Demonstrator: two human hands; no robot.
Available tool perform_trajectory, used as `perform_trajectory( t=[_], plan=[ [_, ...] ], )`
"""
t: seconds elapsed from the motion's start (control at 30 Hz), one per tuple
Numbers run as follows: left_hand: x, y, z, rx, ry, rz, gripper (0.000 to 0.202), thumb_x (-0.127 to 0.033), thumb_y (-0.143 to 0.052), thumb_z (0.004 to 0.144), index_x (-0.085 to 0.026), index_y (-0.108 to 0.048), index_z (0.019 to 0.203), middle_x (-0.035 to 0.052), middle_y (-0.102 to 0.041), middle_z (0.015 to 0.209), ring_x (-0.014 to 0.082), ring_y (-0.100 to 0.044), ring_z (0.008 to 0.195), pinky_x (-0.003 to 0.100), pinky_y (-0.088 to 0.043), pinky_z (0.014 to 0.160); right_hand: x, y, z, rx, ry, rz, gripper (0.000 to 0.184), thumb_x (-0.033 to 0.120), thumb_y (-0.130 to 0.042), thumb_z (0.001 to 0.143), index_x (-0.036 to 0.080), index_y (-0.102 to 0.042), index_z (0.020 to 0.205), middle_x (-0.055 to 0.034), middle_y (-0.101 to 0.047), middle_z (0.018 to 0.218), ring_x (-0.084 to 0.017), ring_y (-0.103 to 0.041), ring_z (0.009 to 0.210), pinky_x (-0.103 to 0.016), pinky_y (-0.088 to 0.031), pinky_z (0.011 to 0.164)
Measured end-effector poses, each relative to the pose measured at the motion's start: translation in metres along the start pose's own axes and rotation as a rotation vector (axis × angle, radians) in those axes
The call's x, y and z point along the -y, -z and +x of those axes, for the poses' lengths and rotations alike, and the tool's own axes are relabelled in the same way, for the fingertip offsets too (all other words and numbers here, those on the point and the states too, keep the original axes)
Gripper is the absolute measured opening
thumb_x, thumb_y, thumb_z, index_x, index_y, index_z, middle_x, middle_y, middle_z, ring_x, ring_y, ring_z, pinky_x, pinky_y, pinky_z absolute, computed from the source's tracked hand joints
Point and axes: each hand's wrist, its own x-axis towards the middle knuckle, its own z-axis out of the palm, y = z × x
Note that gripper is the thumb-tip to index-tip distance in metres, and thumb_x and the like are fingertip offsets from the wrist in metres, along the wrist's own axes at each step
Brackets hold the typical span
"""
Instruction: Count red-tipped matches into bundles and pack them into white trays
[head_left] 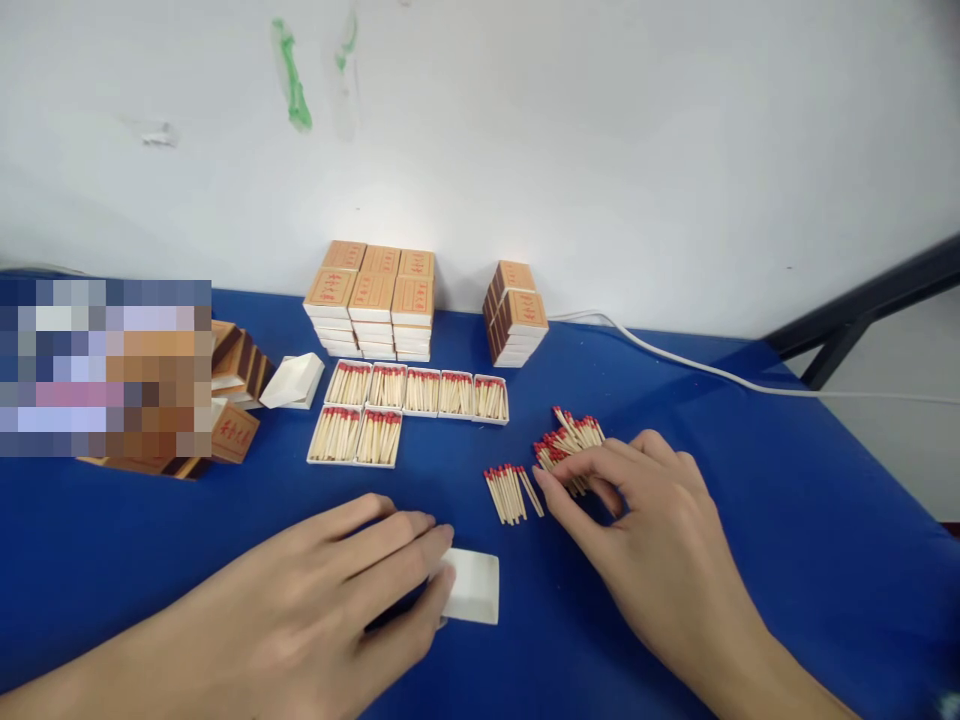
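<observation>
My left hand (367,590) is closed on the left end of an empty white matchbox tray (477,588), which lies flat on the blue table with its open side up. My right hand (637,510) bends over a loose pile of red-tipped matches (574,435), thumb and forefinger pinched together at the pile's near left edge. Its fingers partly cover those matches, and exactly how many they grip is hidden. Between the two hands lies a small row of matches (508,495), heads pointing away from me, with one match leaning apart near my right thumb.
Behind my hands sit several trays filled with matches (422,391) in two rows. Stacked matchboxes (373,300) and a smaller stack (517,312) stand by the wall. At left are empty trays (295,381) and matchbox sleeves (236,432). A white cable (675,362) crosses the table's back right.
</observation>
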Motion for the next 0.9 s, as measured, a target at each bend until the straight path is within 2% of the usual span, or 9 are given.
perform_trajectory(
  t=[0.2, 0.47, 0.7, 0.9],
  plan=[
    [-0.001, -0.002, -0.001, -0.017, -0.010, -0.001, 0.032, -0.017, -0.054, 0.120, -0.016, -0.085, 0.124, 0.0120, -0.087, 0.130, 0.0268, -0.077, 0.123, 0.042, -0.058, 0.114, 0.005, -0.007, 0.000, -0.016, 0.006, -0.024, 0.045, 0.053, -0.067, 0.120, 0.029, -0.074, 0.083, -0.0014, -0.062, 0.068, -0.027, -0.055, 0.078, -0.045, -0.035, 0.077],
    [-0.001, -0.007, -0.004, -0.043, -0.009, -0.021, 0.028, -0.017, -0.057, 0.119, -0.015, -0.084, 0.127, 0.0141, -0.085, 0.131, 0.0289, -0.077, 0.125, 0.045, -0.060, 0.113, 0.012, -0.007, 0.003, 0.003, -0.076, 0.095, 0.027, 0.042, -0.083, 0.109, 0.030, -0.079, 0.085, 0.0029, -0.058, 0.063, -0.025, -0.054, 0.073, -0.043, -0.036, 0.077],
    [-0.001, -0.007, -0.004, -0.035, -0.013, -0.022, 0.027, -0.017, -0.059, 0.118, -0.014, -0.084, 0.129, 0.0146, -0.085, 0.134, 0.0292, -0.077, 0.127, 0.045, -0.061, 0.112, 0.012, -0.004, 0.005, 0.002, -0.098, 0.134, 0.036, 0.047, -0.078, 0.113, 0.030, -0.077, 0.082, 0.0030, -0.058, 0.062, -0.024, -0.054, 0.071, -0.044, -0.038, 0.076],
    [0.000, -0.007, -0.004, -0.019, -0.011, -0.019, 0.027, -0.017, -0.059, 0.117, -0.014, -0.084, 0.127, 0.0146, -0.085, 0.133, 0.0290, -0.077, 0.126, 0.045, -0.061, 0.113, 0.005, 0.000, 0.002, -0.009, -0.020, 0.025, 0.032, 0.043, -0.074, 0.113, 0.030, -0.077, 0.084, 0.0017, -0.060, 0.063, -0.024, -0.054, 0.071, -0.045, -0.036, 0.076]
  ],
)
